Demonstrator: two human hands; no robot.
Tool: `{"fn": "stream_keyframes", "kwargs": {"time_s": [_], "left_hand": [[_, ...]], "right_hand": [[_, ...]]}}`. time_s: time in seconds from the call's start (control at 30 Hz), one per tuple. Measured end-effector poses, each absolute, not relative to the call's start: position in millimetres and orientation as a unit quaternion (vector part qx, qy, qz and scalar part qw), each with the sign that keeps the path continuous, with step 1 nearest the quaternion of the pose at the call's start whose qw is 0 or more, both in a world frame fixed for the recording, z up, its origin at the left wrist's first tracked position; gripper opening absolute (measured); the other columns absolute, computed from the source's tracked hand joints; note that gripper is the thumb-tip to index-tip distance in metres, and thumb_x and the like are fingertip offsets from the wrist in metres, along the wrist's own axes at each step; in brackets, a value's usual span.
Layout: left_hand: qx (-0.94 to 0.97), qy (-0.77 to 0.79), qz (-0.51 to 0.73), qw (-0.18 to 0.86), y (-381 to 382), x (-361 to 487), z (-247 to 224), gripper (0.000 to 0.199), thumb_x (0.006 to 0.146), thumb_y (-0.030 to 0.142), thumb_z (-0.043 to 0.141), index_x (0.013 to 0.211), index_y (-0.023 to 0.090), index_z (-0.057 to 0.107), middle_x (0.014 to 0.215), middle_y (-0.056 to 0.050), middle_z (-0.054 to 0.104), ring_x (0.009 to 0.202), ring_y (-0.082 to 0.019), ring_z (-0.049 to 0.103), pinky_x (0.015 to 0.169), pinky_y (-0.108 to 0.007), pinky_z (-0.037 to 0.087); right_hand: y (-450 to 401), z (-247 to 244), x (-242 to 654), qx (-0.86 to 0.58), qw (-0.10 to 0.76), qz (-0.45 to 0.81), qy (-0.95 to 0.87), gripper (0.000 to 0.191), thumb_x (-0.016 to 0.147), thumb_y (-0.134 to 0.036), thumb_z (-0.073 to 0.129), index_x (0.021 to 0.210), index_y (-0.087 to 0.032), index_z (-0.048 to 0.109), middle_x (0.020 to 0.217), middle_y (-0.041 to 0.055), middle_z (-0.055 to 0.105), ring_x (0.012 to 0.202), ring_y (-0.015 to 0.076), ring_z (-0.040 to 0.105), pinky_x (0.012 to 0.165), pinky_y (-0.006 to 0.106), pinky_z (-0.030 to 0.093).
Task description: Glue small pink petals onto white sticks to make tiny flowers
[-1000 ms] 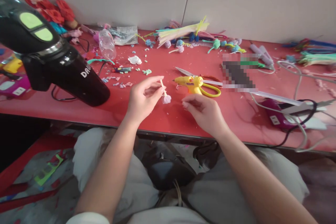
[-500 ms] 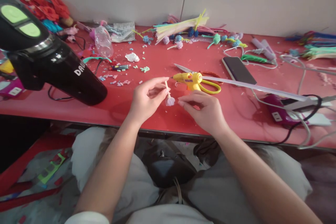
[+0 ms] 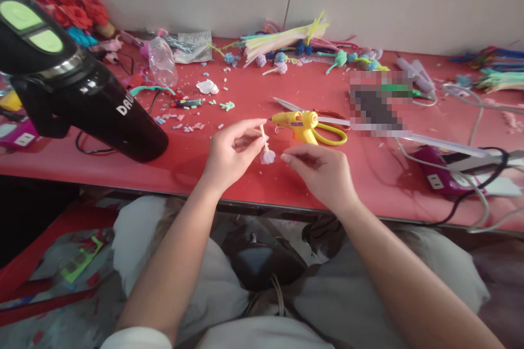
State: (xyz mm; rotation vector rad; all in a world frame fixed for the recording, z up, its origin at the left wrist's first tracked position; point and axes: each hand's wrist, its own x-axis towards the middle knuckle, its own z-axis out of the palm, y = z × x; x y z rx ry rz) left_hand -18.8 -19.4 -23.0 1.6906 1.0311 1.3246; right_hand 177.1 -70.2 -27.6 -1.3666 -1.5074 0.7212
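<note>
My left hand (image 3: 233,152) pinches the pale stem of a small pipe-cleaner flower (image 3: 267,157), whose lilac head hangs downward just past the fingertips. To its right, my right hand (image 3: 323,172) is closed in a pinch, its fingertips a little apart from the flower head. Whatever is between those fingertips is too small to make out. Right behind both hands lies a yellow glue gun (image 3: 298,121) with a long clear glue stick (image 3: 448,144) in its back. Scissors with yellow handles (image 3: 333,134) lie partly beneath the gun.
A black bottle-shaped appliance (image 3: 98,103) stands at left. Small cut pieces (image 3: 190,126), white crumpled matter (image 3: 207,86) and a plastic bottle (image 3: 162,62) lie behind. Pipe cleaners (image 3: 278,43) line the wall. A purple power strip (image 3: 440,172) with cables sits right; a blurred patch hides one area.
My right fingertips have drawn very slightly away from the flower head. My left hand still holds the stem, and the whole view has shifted a little.
</note>
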Motion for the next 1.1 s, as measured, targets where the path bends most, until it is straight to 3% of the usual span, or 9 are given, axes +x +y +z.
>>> {"fn": "stream_keyframes", "kwargs": {"time_s": [0.2,0.53,1.1], "left_hand": [[0.664,0.407,0.509,0.367,-19.9,-18.7,-23.6,0.028,0.086,0.018,0.076,0.114,0.02,0.076,0.095,-0.004,0.081,0.087,-0.018,0.08,0.082,-0.028,0.068],[0.668,0.408,0.509,0.359,-20.6,-17.3,-23.8,0.028,0.086,0.017,0.075,0.114,0.021,0.077,0.095,-0.004,0.081,0.086,-0.018,0.079,0.082,-0.028,0.068],[0.673,0.392,0.498,0.381,-20.8,-13.0,-29.4,0.029,0.087,0.019,0.074,0.116,0.021,0.076,0.096,-0.005,0.081,0.087,-0.018,0.079,0.079,-0.028,0.067]], "right_hand": [[-70.0,-28.4,177.4,-0.549,0.457,0.233,-0.659,0.014,0.092,-0.027,0.065,0.094,-0.023,0.078,0.095,0.0047,0.08,0.083,0.0207,0.072,0.073,0.035,0.058],[-69.3,-27.9,177.0,-0.564,0.445,0.26,-0.645,0.015,0.089,-0.034,0.071,0.08,-0.022,0.069,0.078,0.0031,0.075,0.07,0.0183,0.067,0.07,0.034,0.058],[-69.1,-30.2,175.7,-0.491,0.407,0.127,-0.76,0.011,0.098,-0.022,0.055,0.09,-0.024,0.063,0.089,0.0065,0.071,0.078,0.0215,0.065,0.073,0.037,0.054]]}}
